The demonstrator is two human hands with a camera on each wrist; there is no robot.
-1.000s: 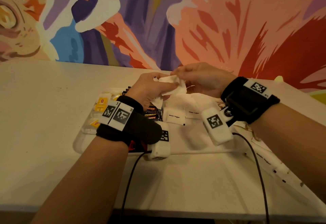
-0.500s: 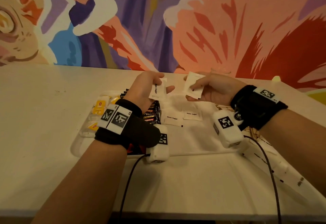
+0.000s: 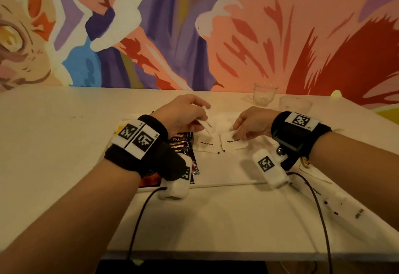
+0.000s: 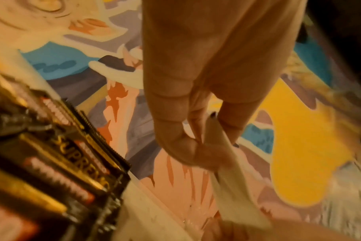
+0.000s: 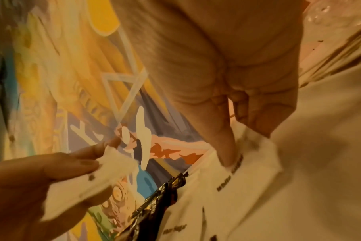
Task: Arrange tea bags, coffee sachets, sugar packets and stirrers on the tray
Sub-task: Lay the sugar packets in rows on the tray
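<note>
We pinch one sugar packet [image 3: 206,125] in our left hand [image 3: 183,116] just above the tray [image 3: 226,171], beside the coffee sachets [image 3: 181,142]. Our right hand [image 3: 252,122] pinches a second packet [image 3: 234,142] lying on the tray. Released carelessly, the raised one could land askew or overlap the row

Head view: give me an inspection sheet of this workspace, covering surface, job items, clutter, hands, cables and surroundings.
Surface: pale table with a white tray on it.
Job's things: dark coffee sachets and a flat sugar packet lie on the tray; a packet strip lies on the table to its right.
Clutter: glass cup and second glass near the wall.
Hands: left hand pinches a lifted sugar packet; right hand pinches a second sugar packet on the tray.
Cables: left wrist cable and right wrist cable run off the near edge.
Surroundings: painted mural wall.
</note>
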